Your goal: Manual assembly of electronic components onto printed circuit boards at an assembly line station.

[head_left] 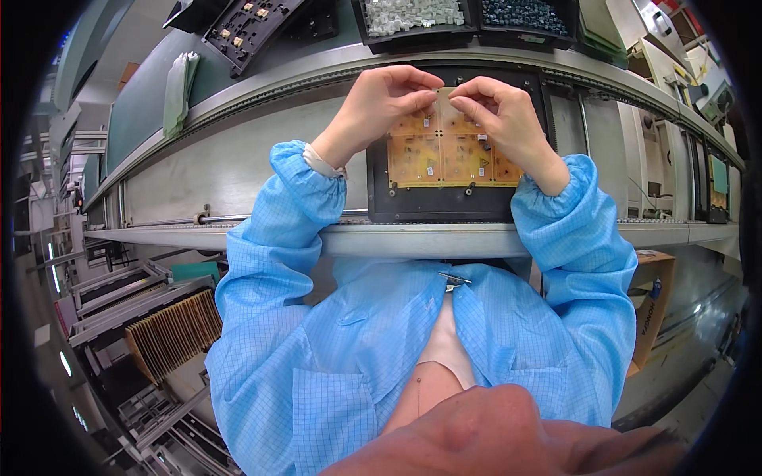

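Observation:
A yellow-orange circuit board panel [460, 159] lies in a black carrier frame [444, 205] on the conveyor in front of me. It is divided into several sections with small dark and white parts on them. Above the panel's far part, my left hand [389, 99] is closed, thumb and fingertips brought together. My right hand [504, 115] faces it from the other side, also closed in a pinch. Whatever is between the fingertips is too small to name. Both hands hide parts of the panel's far section.
Beyond the far rail [317, 71] stand a black bin of whitish parts [417, 16] and one of dark blue parts [528, 14]. A black tray [246, 32] and green sheets [178, 91] lie left. A board rack [175, 333] stands lower left, a cardboard box [655, 305] right.

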### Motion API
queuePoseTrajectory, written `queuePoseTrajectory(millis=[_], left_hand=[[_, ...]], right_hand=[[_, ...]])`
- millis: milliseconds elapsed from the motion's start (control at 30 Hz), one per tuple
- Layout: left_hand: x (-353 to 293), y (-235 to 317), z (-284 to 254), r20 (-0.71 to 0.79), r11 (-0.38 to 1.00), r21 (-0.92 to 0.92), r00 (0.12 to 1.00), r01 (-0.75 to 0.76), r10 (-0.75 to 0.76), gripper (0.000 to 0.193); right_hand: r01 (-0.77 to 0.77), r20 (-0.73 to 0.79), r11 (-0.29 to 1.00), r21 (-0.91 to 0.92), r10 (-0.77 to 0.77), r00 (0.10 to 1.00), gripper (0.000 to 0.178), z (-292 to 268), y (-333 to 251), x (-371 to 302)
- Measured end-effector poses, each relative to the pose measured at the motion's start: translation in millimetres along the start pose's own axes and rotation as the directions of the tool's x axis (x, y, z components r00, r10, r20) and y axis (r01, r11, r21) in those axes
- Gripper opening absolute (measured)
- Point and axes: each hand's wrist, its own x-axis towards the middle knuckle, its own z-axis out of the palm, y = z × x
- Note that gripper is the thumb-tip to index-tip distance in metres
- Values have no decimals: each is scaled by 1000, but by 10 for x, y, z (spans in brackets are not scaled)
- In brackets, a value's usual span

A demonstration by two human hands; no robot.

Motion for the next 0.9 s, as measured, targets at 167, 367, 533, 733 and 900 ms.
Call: queuePoseTrajectory(millis=[167, 367, 533, 733, 900], left_hand=[[55, -38, -24, -19, 974, 173, 988, -148, 154, 18], [119, 32, 28, -154, 890, 453, 980, -43, 126, 13], [193, -125, 28, -26, 656, 719, 935, -229, 355, 13], [223, -214, 72, -7, 603, 759, 924, -244, 383, 12], [200, -230, 85, -30, 581, 781, 915, -229, 401, 12]], right_hand=[[66, -42, 997, 40, -64, 997, 15, 15, 5, 5], [-37, -30, 984, 175, 43, 999, 16, -128, 79, 28], [-42, -33, 981, 192, 49, 998, 17, -170, 83, 23], [-2, -47, 988, 155, 9, 999, 17, -186, 121, 44], [36, -60, 992, 125, -28, 998, 17, -194, 82, 33]])
